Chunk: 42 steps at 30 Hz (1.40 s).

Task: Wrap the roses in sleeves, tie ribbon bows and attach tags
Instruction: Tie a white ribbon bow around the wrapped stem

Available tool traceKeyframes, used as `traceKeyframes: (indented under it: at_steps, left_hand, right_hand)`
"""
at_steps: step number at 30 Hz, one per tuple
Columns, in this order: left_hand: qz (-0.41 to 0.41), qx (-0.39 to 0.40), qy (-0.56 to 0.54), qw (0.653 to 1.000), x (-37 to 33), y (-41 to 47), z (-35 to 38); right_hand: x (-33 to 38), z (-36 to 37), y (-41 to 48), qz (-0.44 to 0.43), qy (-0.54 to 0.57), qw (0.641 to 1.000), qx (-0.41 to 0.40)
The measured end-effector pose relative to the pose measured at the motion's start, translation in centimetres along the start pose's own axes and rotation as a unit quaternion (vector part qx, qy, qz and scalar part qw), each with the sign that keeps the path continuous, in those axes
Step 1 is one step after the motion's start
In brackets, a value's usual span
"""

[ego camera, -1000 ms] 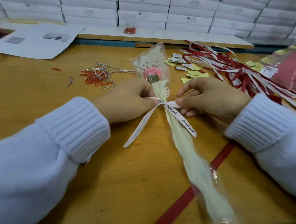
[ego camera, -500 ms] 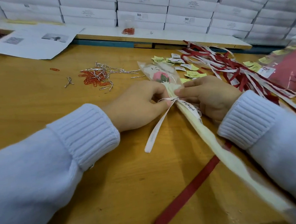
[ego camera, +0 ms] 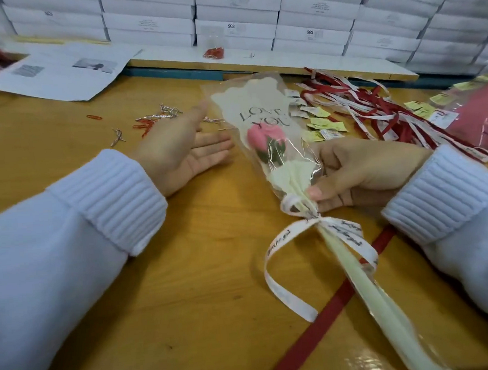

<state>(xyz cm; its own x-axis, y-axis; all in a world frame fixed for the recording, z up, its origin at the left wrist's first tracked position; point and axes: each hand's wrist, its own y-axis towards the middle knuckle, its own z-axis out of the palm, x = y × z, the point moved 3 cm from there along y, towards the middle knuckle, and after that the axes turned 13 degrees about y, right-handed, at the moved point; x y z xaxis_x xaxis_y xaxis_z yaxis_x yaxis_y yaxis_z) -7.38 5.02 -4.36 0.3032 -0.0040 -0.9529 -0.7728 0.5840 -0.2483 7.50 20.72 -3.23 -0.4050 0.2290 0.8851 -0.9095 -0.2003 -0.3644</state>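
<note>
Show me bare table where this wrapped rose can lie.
Free: bare wood between the left sleeve and the white ribbon. Crowded: ribbon pile and tags at right, paper clips beyond the left hand.

It was a gift-packing workroom; white cartons (ego camera: 235, 13) marked SGS were stacked along the back; the wooden worktable (ego camera: 200, 287) carried heaps of cut ribbons (ego camera: 375, 111), small tags (ego camera: 323, 122), red paper clips (ego camera: 143, 125) and printed sheets (ego camera: 59, 74).

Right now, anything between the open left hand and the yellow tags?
Yes. The sleeved rose, gripped by the right hand just above the ribbon bow, lies across the direct line from the left hand to the yellow tags. Reaching them would likely mean going over or around it.
</note>
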Motion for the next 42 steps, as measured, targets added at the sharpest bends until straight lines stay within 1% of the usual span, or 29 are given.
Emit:
traceKeyframes:
  at_steps: [3, 6, 7, 9, 11, 14, 16, 17, 18, 21, 23, 26, 30, 35, 37, 39, 40, 41, 42]
  left_hand:
    - [0.003, 0.005, -0.039, 0.999, -0.3, 0.1, -0.2]
    - [0.018, -0.008, -0.042, 0.999, -0.4, 0.0, -0.1]
    - [0.021, -0.014, -0.033, 0.999, -0.4, 0.0, -0.1]
    - [0.032, -0.012, -0.005, 0.999, -0.4, -0.1, 0.0]
    - [0.04, 0.015, 0.027, 0.999, -0.3, -0.4, 0.5]
    - [0.034, 0.083, 0.093, 0.992, -0.1, -1.0, 1.5]
    - [0.021, 0.133, 0.125, 0.983, 0.1, -1.7, 2.4]
    - [0.018, 0.143, 0.133, 0.981, 0.2, -1.9, 2.7]
    - [0.02, 0.139, 0.134, 0.981, 0.2, -2.0, 2.8]
    - [0.042, 0.093, 0.125, 0.987, 0.1, -1.7, 2.1]
    - [0.057, 0.08, 0.156, 0.983, -0.1, -1.4, 1.5]
    - [0.055, 0.078, 0.186, 0.978, -0.1, -1.2, 1.1]
    - [0.055, 0.058, 0.161, 0.984, 0.0, -0.8, 0.9]
    - [0.077, 0.061, 0.155, 0.983, -0.4, -0.6, 0.6]
    - [0.087, 0.053, 0.151, 0.983, -0.4, -0.6, 0.6]
    - [0.097, 0.043, 0.166, 0.98, -0.3, -0.6, 0.6]
    - [0.103, 0.035, 0.184, 0.977, -0.3, -0.5, 0.7]
    - [0.107, 0.026, 0.205, 0.973, -0.2, -0.4, 0.7]
    - [0.11, 0.015, 0.224, 0.968, -0.2, -0.2, 0.7]
  right_hand:
    - [0.1, 0.3, -0.3, -0.001, -0.029, 0.999, 0.024]
    - [0.3, 0.9, -0.5, -0.006, -0.069, 0.997, 0.04]
    - [0.3, 0.9, -0.5, -0.005, -0.057, 0.998, 0.035]
    - [0.4, 0.7, -0.4, -0.015, -0.014, 1.0, -0.005]
    - [0.4, 0.3, -0.2, -0.038, 0.008, 0.998, -0.055]
    - [0.3, 0.1, 0.1, -0.07, 0.055, 0.989, -0.116]
    - [0.4, 0.1, 0.2, -0.083, 0.107, 0.983, -0.12]
    - [0.4, 0.0, 0.2, -0.085, 0.115, 0.983, -0.116]
    - [0.5, 0.0, 0.2, -0.08, 0.106, 0.985, -0.11]
    - [0.5, -0.1, 0.1, -0.041, 0.047, 0.995, -0.081]
    - [0.5, 0.0, 0.0, -0.027, 0.023, 0.997, -0.07]
    - [0.4, 0.3, -0.1, -0.034, 0.021, 0.997, -0.073]
    - [0.2, 0.4, 0.2, -0.05, 0.015, 0.994, -0.093]
    - [0.4, 1.7, 0.2, -0.047, -0.007, 0.995, -0.086]
    - [1.2, 1.6, -0.2, -0.052, -0.024, 0.99, -0.131]
    - [2.6, 0.2, -0.5, -0.071, -0.031, 0.972, -0.221]
    - [3.4, -0.9, -0.6, -0.089, -0.04, 0.953, -0.287]
    - [4.2, -2.1, -0.6, -0.107, -0.069, 0.924, -0.359]
    - [4.9, -3.3, -0.6, -0.118, -0.132, 0.887, -0.427]
